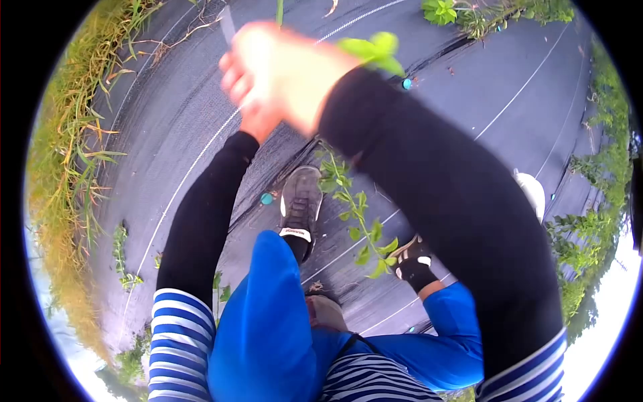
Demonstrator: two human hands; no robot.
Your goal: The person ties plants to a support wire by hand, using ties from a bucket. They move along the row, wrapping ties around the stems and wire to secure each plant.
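Observation:
My right hand [291, 74] reaches across from the right, blurred and washed out by light, with its fingers curled in; what they close on does not show. Beneath it is my left hand [260, 122], mostly covered, only the part by the wrist in sight and its fingers hidden. The two hands overlap in this view. A pale grey strip [228, 25] shows just beyond the curled fingers, with a thin green stem [280, 12] close by. Bright green leaves [376, 51] stand beside my right wrist.
Black ground cloth [181, 87] with white lines spreads below, held by teal pegs [266, 198]. A leafy shoot [358, 211] lies between my dark shoe [301, 201] and the other foot [414, 258]. Tall grass [70, 134] borders the left, green plants [579, 251] the right.

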